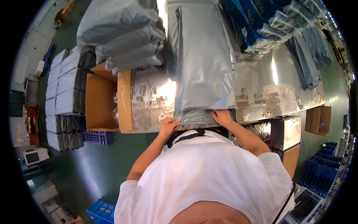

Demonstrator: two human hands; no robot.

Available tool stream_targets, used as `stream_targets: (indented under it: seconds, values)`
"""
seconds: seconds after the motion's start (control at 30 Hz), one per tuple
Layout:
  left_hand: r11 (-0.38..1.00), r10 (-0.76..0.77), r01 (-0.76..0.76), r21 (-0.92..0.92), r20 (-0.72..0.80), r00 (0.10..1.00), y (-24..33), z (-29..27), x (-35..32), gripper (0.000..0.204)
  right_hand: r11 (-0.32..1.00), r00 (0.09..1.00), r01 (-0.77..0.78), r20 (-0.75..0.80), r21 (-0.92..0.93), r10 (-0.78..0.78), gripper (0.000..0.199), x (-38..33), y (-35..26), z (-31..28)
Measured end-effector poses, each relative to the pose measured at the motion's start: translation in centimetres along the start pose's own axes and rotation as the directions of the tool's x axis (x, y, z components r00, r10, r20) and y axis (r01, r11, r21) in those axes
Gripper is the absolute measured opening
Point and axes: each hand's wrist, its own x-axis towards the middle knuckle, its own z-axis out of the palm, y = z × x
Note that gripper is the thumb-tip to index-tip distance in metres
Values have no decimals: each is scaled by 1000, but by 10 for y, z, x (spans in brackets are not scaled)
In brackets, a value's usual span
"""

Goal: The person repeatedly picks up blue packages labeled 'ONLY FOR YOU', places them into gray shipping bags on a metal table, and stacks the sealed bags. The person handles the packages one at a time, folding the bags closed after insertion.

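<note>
A long grey plastic mailing bag (pixel 205 63) lies flat on the metal table (pixel 149 89), its near end at the table's front edge. My left hand (pixel 169 126) pinches the left corner of that near end, fingers curled closed. On the right, my right hand (pixel 222 117) grips the bag's near edge, with its fingertips partly hidden against the plastic. Between the two hands the bag's end looks wrinkled and folded. What is inside the bag cannot be seen.
Stacked grey bags (pixel 123 33) stand at the table's far left, above an open cardboard box (pixel 100 100). Blue packages in clear film (pixel 257 22) are piled at the far right. More grey bags (pixel 307 59) lie beyond them. Strapped bundles (pixel 67 86) stand on the left.
</note>
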Motion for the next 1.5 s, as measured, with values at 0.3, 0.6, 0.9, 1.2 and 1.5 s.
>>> stream_targets:
  seconds: [0.3,0.6,0.9,1.2,1.5]
  values:
    - [981,-20,75,-177,295,955,20,1,-11,13,793,982,187,-80,579,-173,11,54,-137,18]
    - [978,-96,140,-152,262,960,2,-17,-9,18,804,841,-506,-30,313,541,7,-147,-25,-5]
    - [368,493,-532,763,325,807,59,-59,-13,34,756,810,-586,-209,-291,547,43,-114,29,-88]
    - [-590,203,-795,142,979,24,122,-8,56,34,668,747,661,373,-340,-549,26,11,57,-121]
    - [51,827,-851,523,456,330,101,-11,39,17,977,973,138,-205,165,-103,12,-5,59,-113]
